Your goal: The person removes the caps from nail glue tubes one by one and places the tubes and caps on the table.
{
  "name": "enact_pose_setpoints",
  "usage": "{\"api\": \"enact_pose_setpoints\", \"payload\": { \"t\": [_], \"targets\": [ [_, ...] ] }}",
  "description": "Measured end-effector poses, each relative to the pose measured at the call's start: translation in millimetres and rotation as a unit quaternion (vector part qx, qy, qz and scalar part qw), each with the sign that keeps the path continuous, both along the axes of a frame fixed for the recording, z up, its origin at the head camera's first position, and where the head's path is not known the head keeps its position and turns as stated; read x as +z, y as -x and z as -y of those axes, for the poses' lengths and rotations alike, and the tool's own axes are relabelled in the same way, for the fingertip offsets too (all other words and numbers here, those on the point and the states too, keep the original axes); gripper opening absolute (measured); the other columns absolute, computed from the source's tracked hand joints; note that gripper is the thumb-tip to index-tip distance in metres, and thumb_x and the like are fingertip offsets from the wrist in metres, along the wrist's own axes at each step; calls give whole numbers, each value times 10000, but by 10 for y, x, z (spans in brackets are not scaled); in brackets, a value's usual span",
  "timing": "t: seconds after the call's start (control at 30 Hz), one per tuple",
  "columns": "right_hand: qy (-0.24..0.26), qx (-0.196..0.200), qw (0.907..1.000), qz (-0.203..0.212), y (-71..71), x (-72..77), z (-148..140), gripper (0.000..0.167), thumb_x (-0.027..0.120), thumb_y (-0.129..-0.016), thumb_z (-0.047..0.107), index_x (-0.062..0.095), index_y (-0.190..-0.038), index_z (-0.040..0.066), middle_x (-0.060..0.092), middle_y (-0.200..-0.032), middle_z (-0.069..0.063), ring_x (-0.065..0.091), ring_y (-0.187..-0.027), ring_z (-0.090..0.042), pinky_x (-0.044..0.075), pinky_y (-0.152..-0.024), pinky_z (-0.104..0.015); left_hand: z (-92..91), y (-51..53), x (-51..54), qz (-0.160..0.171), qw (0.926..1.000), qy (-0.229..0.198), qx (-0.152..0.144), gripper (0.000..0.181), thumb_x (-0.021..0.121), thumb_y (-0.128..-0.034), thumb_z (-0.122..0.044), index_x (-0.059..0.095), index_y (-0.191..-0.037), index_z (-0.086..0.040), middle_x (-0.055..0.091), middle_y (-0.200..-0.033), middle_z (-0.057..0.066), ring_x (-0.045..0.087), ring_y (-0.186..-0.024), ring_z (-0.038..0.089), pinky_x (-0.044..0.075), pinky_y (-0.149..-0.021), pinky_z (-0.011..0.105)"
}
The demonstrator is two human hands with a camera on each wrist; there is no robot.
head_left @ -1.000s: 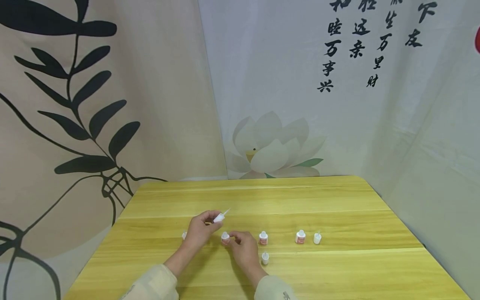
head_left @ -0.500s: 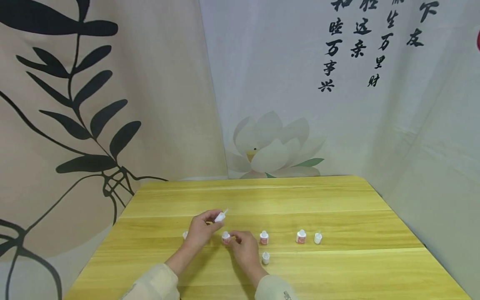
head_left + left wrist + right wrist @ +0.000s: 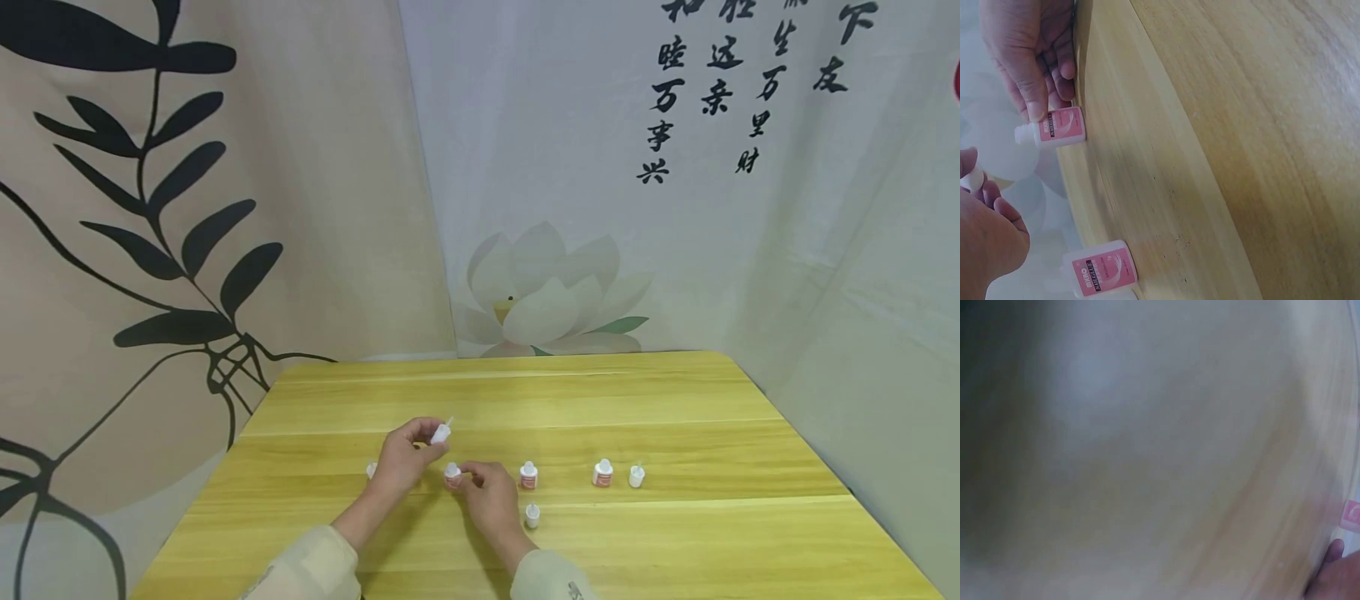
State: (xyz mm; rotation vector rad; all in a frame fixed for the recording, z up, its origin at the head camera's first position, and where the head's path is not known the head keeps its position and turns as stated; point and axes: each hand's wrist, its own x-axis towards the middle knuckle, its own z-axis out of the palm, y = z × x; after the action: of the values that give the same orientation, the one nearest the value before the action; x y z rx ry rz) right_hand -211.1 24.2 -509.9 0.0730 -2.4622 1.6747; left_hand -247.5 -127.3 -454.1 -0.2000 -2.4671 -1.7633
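Observation:
In the head view my left hand (image 3: 405,457) holds a white cap (image 3: 441,433) with a thin pointed tip, raised above the table. My right hand (image 3: 487,500) pinches a small nail glue bottle (image 3: 452,476) that stands upright on the wood. The left wrist view shows this bottle's pink label (image 3: 1063,127) and white neck, with the right thumb (image 3: 1034,103) against it. There the left hand (image 3: 988,240) is apart from the bottle, and its white cap (image 3: 972,181) is mostly covered by fingers.
Two more nail glue bottles (image 3: 528,476) (image 3: 603,473) stand to the right. White caps (image 3: 637,476) (image 3: 532,516) stand near them. A white-topped item (image 3: 371,471) is partly hidden behind the left wrist. The wooden table (image 3: 675,550) meets a printed curtain (image 3: 337,208) at the back.
The cap in my left hand has turned slightly, its thin tip swinging a little left and more upright. My right hand keeps its hold on the bottle in the same place.

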Motion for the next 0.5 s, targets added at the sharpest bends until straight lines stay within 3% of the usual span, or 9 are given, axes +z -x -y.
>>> {"api": "enact_pose_setpoints", "payload": {
  "t": [0.17,0.5],
  "targets": [
    [-9,-15,10000,56,-3,8,0,71,755,-867,234,779,-924,198,652,-964,35,531,-854,-129,446,-753,-351,-6,-1,4,36,10000,-10,-5,306,759,-865,-72,696,-1164,-48,677,-979,34,583,-957,184,465,-813,310],
    [42,12,9999,117,1,8,-7,68,757,-866,229,778,-922,197,649,-955,44,526,-837,-130,439,-733,-337,-4,3,-2,119,9999,-47,8,234,761,-857,-47,700,-1082,-71,672,-945,15,587,-931,186,461,-820,339]
  ]
}}
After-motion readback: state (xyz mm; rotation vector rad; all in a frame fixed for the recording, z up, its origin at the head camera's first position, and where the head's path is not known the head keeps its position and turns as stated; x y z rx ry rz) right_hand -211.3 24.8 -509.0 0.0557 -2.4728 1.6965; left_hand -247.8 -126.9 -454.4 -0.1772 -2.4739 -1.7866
